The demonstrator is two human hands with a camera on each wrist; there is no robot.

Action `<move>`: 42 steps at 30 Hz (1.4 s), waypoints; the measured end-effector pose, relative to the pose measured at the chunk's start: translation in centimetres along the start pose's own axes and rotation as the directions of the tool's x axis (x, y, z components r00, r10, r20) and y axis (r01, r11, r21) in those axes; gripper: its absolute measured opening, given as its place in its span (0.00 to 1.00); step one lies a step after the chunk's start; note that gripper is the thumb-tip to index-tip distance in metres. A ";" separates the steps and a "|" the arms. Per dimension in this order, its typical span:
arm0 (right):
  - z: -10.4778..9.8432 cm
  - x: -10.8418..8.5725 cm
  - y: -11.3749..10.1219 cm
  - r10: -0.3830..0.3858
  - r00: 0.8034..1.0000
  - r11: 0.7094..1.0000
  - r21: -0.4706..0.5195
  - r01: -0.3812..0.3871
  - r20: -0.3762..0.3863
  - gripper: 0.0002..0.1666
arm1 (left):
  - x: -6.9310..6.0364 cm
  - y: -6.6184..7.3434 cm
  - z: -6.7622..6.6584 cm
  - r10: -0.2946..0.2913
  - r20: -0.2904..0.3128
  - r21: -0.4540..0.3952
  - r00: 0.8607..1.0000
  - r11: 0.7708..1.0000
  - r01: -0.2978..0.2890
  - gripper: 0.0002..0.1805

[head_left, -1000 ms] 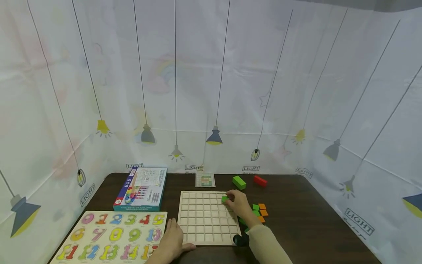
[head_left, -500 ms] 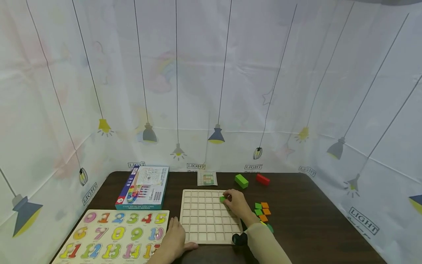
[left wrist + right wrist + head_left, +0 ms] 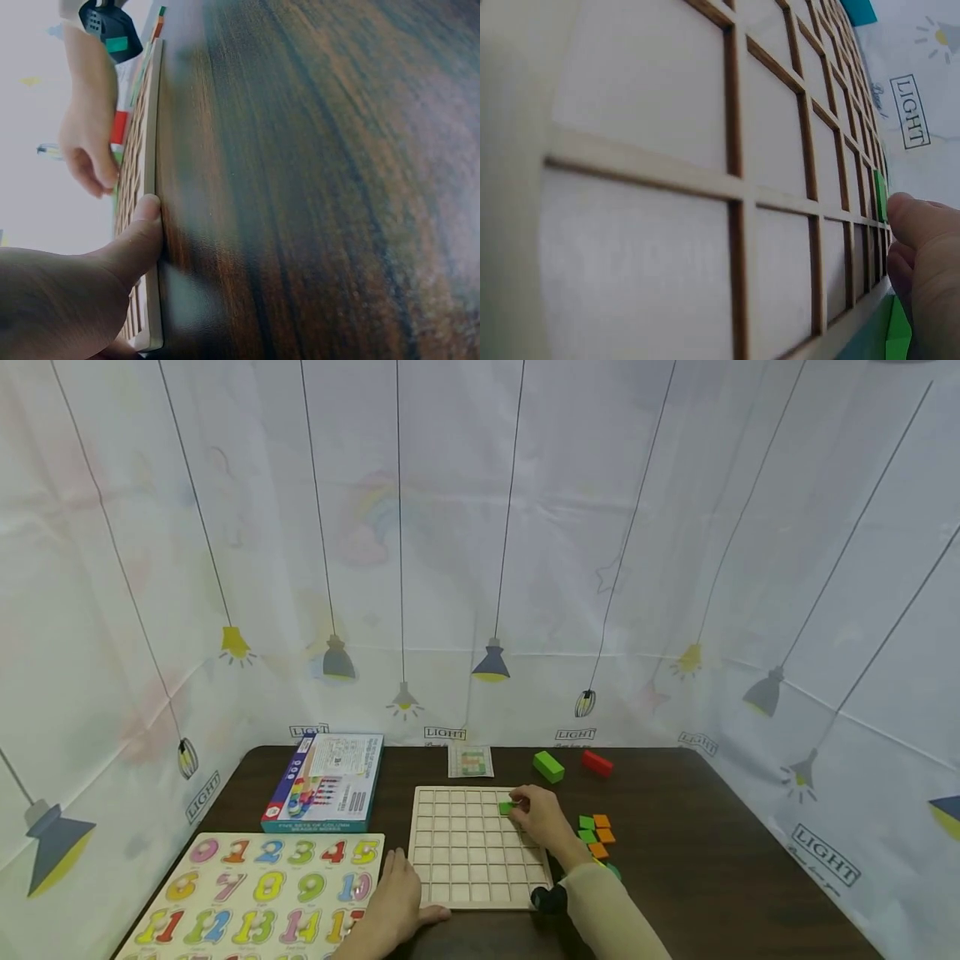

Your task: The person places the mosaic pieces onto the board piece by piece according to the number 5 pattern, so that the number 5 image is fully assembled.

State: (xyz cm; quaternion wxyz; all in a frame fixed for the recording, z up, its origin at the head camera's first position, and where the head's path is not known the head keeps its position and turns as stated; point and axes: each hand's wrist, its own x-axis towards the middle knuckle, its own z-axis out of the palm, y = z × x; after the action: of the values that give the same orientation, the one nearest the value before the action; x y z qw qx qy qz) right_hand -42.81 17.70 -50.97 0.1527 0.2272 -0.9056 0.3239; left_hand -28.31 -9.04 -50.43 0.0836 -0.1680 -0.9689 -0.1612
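A wooden grid board (image 3: 480,870) with square cells lies on the dark table. My right hand (image 3: 542,820) is over its far right part and pinches a small green square tile (image 3: 506,808) in one of the far cells. In the right wrist view the thumb (image 3: 901,214) touches the edge of the green tile (image 3: 880,195); the other fingertips are partly hidden. My left hand (image 3: 397,893) rests at the board's near left corner, fingers straight along the left side. Its thumb (image 3: 142,232) presses the front edge in the left wrist view.
Green and orange square tiles (image 3: 602,836) lie right of the board, partly behind the right forearm. Behind stand a green block (image 3: 549,767), a red block (image 3: 597,764) and a pattern card (image 3: 471,762). A number puzzle (image 3: 247,893) and a box (image 3: 326,781) are at left.
My right hand has moved slightly left over the board with the green tile, which now lies in a far cell. The left hand has stayed at the board's corner.
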 end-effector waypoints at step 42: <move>-7.9 -6.0 7.1 0.210 0.972 0.960 -0.165 -0.226 -0.105 0.12 | 0.2 0.6 -0.6 -0.019 0.048 0.014 0.999 1.000 0.018 0.46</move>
State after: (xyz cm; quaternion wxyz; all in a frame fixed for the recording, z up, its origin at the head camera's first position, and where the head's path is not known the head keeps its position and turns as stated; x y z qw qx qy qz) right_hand -40.29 29.60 -51.34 0.1745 0.0975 -0.9427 0.2670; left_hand -28.21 -8.68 -49.69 0.0597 -0.1622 -0.9733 -0.1512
